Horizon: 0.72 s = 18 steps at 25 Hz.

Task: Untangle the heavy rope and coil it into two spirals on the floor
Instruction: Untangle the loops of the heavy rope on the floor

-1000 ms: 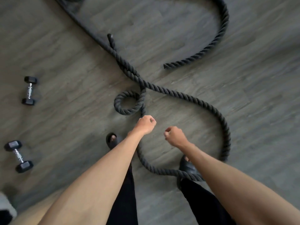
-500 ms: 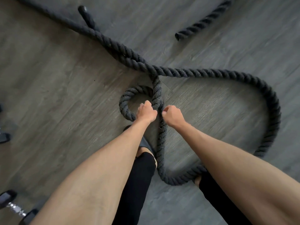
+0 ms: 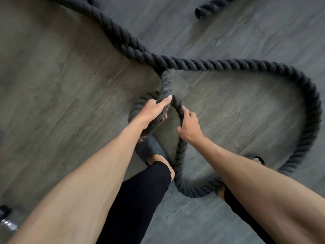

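Observation:
A thick black twisted rope (image 3: pixel 228 65) lies in loops on the grey wood floor (image 3: pixel 61 85). It runs in from the top left, crosses itself at the middle, sweeps round to the right and curls back under my feet. My left hand (image 3: pixel 153 111) grips the strand of the small loop just below the crossing, thumb along the rope. My right hand (image 3: pixel 189 125) grips the neighbouring strand that runs down toward my feet. One rope end (image 3: pixel 199 13) lies at the top right.
My two feet in dark slippers (image 3: pixel 151 147) stand close to the rope, the right one (image 3: pixel 256 159) partly under my forearm. Part of a dumbbell (image 3: pixel 7 221) shows at the bottom left edge.
I have bent closer to the floor. Both hands, held as loose fists above the rope a second ago, have come down and closed round two strands at the small loop.

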Tool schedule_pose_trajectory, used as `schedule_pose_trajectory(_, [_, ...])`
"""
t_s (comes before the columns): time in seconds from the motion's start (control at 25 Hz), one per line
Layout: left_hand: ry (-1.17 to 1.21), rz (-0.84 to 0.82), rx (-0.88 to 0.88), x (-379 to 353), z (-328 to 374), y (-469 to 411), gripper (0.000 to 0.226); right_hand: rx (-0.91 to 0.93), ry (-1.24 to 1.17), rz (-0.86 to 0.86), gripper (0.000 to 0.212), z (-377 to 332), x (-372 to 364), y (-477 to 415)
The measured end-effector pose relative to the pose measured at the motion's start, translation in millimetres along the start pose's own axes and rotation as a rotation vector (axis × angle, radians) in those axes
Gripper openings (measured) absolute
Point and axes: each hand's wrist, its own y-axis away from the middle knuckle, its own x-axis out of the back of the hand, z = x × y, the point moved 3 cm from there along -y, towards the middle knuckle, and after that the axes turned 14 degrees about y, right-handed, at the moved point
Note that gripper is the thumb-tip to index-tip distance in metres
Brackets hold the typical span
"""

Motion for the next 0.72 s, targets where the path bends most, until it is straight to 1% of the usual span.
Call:
schedule_pose_trajectory(0.04, [0.198, -0.042, 0.061, 11, 11, 24, 0.057, 0.06, 0.081, 0.007, 0.093, -9, 7, 15])
schedule_pose_trajectory(0.12, [0.52, -0.16, 0.159, 28, 31, 74, 0.055, 0.245, 0.286, 0.049, 0.105, -33, 23, 39])
schedule_pose_trajectory(0.2, [0.772, -0.271, 0.161, 42, 51, 124, 0.054, 0.488, 0.456, 0.08, 0.108, -65, 40, 63])
schedule_pose_trajectory(0.32, [1.093, -0.326, 0.105, 68, 70, 188, 0.053, 0.864, 0.663, 0.025, 0.101, -121, 48, 108])
schedule_pose_trajectory(0.4, [1.254, -0.286, 0.049, 93, 79, 219, 0.054, 1.012, 0.743, -0.089, 0.09, -148, 39, 145])
schedule_pose_trajectory(0.44, [1.313, -0.248, 0.028, 104, 83, 231, 0.054, 1.029, 0.732, -0.177, 0.085, -154, 33, 162])
schedule_pose_trajectory(0.48, [1.373, -0.199, 0.01, 114, 87, 241, 0.053, 0.994, 0.671, -0.276, 0.08, -155, 29, 179])
schedule_pose_trajectory(0.56, [1.521, -0.058, -0.043, 128, 92, 255, 0.05, 0.837, 0.415, -0.408, 0.074, -151, 29, 206])
schedule_pose_trajectory(0.64, [1.661, 0.076, -0.096, 127, 98, 262, 0.049, 0.696, 0.097, -0.411, 0.062, -146, 43, 229])
schedule_pose_trajectory(0.72, [1.76, 0.168, -0.136, 121, 109, 261, 0.048, 0.552, -0.226, -0.363, 0.05, -139, 62, 248])
